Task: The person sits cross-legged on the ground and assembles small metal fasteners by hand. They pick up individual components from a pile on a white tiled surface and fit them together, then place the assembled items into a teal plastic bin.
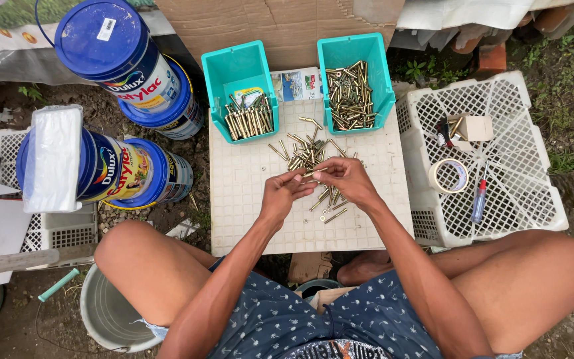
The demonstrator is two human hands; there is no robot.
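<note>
A brass bolt (315, 171) is pinched between the left hand (280, 194) and right hand (345, 179), its long axis lying nine to three, with the loose bolt pile (303, 153) at twelve o'clock on the white board (240, 193).

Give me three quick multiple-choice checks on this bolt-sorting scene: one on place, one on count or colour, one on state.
1. Where does the tape roll lie?
A. in the white crate to the right
B. in a teal bin
C. on a paint bucket

2. How many teal bins stand at the far edge of the white board?
A. one
B. two
C. three

3. What are the hands doing?
A. resting on the knees
B. lifting a bin
C. meeting over the loose bolts

Answers: 1 A, the roll sits on the crate's lattice. 2 B, left bin and right bin. 3 C, left hand and right hand pinch a bolt between them.
</note>
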